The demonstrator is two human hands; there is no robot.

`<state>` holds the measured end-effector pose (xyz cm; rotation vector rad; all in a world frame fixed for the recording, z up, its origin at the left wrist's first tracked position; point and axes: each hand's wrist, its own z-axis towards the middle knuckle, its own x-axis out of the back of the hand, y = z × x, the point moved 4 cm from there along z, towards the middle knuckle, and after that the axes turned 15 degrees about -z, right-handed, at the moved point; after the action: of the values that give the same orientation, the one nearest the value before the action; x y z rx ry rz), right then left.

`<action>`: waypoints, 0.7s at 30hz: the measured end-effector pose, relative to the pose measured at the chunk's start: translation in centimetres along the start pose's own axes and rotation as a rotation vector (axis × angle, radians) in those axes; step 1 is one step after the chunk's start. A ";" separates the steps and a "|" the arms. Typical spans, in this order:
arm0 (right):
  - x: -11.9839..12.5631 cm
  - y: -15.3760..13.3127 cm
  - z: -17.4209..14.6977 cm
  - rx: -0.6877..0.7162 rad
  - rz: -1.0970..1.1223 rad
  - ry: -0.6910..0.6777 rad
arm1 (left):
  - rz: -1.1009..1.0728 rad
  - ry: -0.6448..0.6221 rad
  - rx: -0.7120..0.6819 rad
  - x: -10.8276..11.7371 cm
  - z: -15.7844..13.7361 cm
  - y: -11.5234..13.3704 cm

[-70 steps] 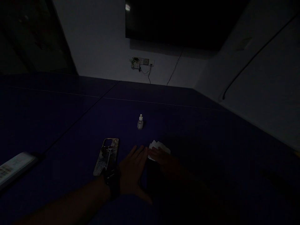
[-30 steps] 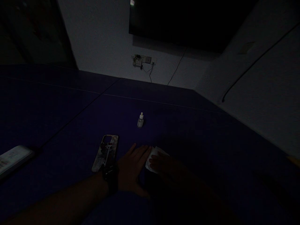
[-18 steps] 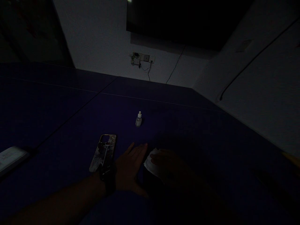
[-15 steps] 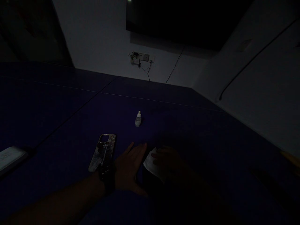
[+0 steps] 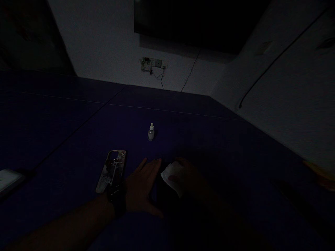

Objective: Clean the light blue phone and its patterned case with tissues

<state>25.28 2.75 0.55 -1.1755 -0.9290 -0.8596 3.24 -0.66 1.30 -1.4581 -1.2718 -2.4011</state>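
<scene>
My left hand [image 5: 142,187], with a dark watch [image 5: 116,198] on the wrist, lies flat with its fingers stretched and thumb spread. Beside it, my right hand [image 5: 192,177] is in deep shadow, its fingers closed on a crumpled white tissue [image 5: 173,173]. A very dark flat shape [image 5: 166,198] lies under the tissue and next to my left thumb; its kind is too dark to make out. Left of my left hand lies a patterned phone case [image 5: 112,170] with a camera cutout. A small dropper bottle [image 5: 150,133] with a white top stands upright beyond my hands.
The dark blue surface [image 5: 125,120] has seam lines across it. A white box-like object [image 5: 10,180] sits at the left edge, and something yellow and orange [image 5: 319,174] at the right. Behind are a wall socket [image 5: 154,63] with cables and a large dark screen [image 5: 193,24].
My right hand has shifted its fingers, and more of the white tissue shows. My left hand stays flat in the same place. The view has turned slightly, moving the scene left.
</scene>
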 end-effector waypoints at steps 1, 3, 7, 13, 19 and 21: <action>0.2 0.1 0.0 -0.020 0.017 -0.016 | -0.001 -0.002 0.001 0.0 0.0 0.0; 0.8 0.0 0.1 -0.015 0.031 -0.054 | -0.007 -0.001 -0.001 0.0 0.0 0.0; 1.8 -0.7 -0.1 0.063 0.034 -0.088 | -0.016 0.006 -0.004 0.0 0.0 -0.1; 2.3 -1.4 -0.4 0.064 -0.025 -0.133 | -0.004 0.001 -0.008 0.0 0.1 -0.1; 2.3 -2.2 -0.5 0.063 -0.218 -0.236 | -0.003 -0.010 -0.009 0.0 0.0 0.0; 2.1 -2.5 -0.4 0.070 -0.281 -0.272 | -0.013 -0.001 -0.017 0.1 0.0 0.0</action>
<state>23.85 1.76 3.35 -1.1348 -1.3603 -0.8950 3.15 -0.62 1.34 -1.4597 -1.2683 -2.4262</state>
